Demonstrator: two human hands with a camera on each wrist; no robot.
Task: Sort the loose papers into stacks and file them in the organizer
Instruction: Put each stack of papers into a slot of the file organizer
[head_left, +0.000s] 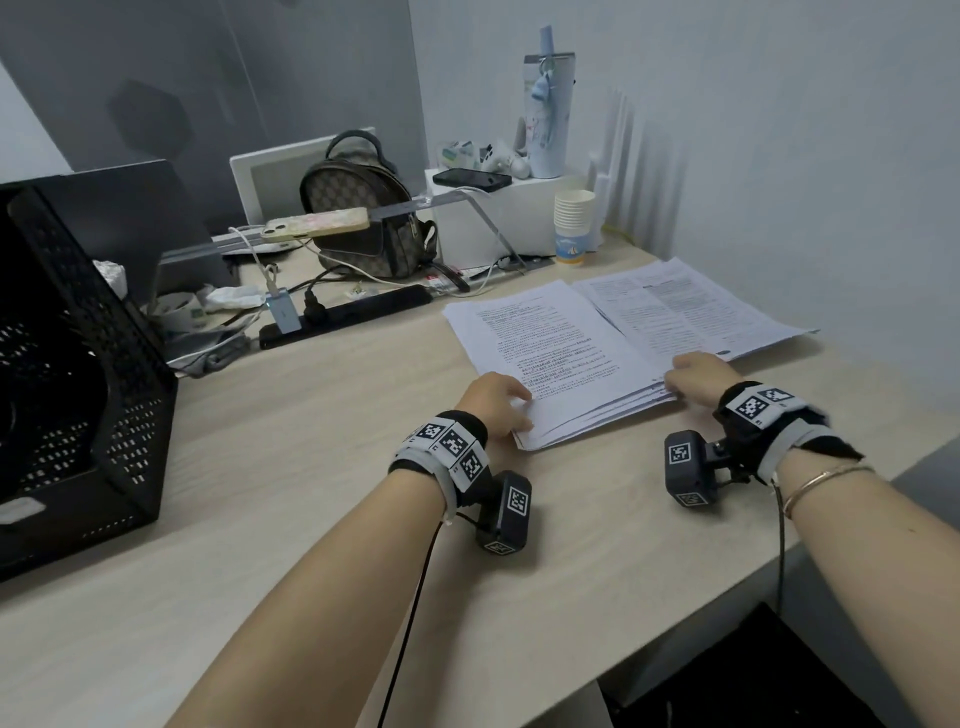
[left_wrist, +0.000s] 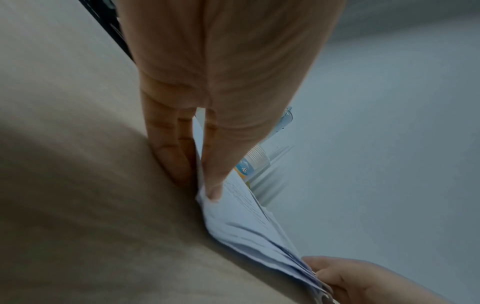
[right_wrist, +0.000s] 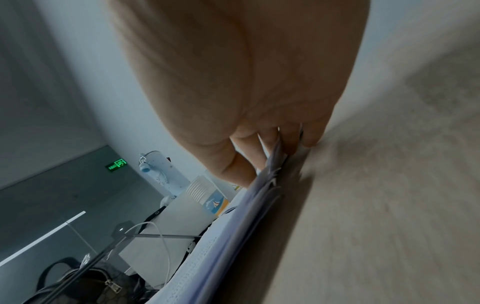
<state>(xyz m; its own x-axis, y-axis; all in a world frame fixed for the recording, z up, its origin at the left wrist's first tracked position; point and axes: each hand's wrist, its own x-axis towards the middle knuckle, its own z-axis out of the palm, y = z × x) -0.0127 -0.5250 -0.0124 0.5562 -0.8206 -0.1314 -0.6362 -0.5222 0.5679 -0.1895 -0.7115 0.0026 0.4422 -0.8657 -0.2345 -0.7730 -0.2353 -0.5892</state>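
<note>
A stack of printed papers (head_left: 558, 358) was gripped at its near left corner by the left hand (head_left: 493, 397), thumb on top and fingers (left_wrist: 166, 152) beneath. Its near right corner was pinched by the right hand (head_left: 698, 376). The stack lay on the desk (head_left: 311, 467), well apart from the black mesh organizer (head_left: 78, 374) at the left.

Black wristbands (head_left: 457, 441) with square-coded tags, gold bangle (head_left: 821, 480)

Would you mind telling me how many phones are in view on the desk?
2. A pale-cased phone lies charging on the clear stand in front of the backpack; a black phone lies on the white box behind. Clutter may hide others.
</note>
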